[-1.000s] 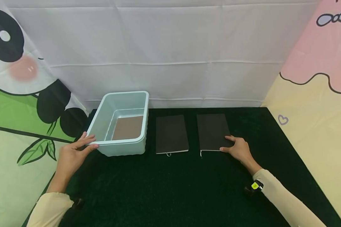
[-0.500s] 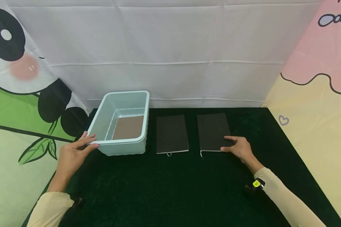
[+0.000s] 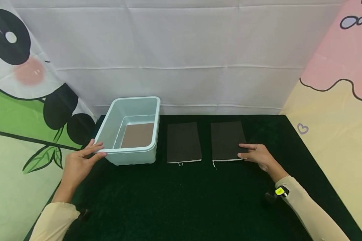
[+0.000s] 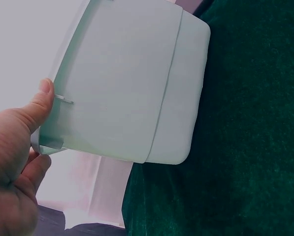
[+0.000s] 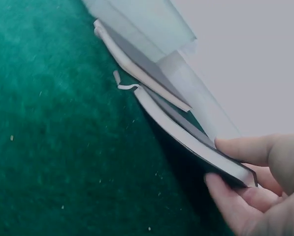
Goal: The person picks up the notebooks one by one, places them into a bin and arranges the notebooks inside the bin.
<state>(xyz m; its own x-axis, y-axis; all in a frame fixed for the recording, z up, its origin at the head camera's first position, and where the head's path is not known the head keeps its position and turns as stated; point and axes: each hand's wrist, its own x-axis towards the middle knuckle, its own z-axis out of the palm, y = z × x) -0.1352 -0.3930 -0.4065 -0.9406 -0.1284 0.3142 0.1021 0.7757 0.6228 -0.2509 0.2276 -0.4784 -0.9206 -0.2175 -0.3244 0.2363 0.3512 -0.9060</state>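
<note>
A pale blue plastic bin [image 3: 135,157] stands at the table's back left. Its near left rim corner is gripped by my left hand [image 3: 75,167], thumb on the outer wall [image 4: 117,73] in the left wrist view. Inside lies a flat grey-brown rectangle [image 3: 138,135]. My right hand [image 3: 260,157] pinches the near right corner of the right black notebook [image 3: 227,139] between thumb and fingers. In the right wrist view that notebook's page edge [image 5: 186,135] bows upward, the held corner raised off the cloth. Another black notebook [image 3: 184,142] lies flat between it and the bin.
A dark green cloth [image 3: 175,201] covers the table. Close behind hangs a white curtain [image 3: 184,50]. Printed cartoon cloths flank the table, a panda [image 3: 18,50] on the left and a pink and yellow one [image 3: 335,117] on the right. Ribbon markers [image 3: 214,164] trail from the notebooks.
My right hand has shifted slightly right, and the right notebook's near right corner has come up off the table. The left hand stays on the bin's corner. The whole view drifts slightly.
</note>
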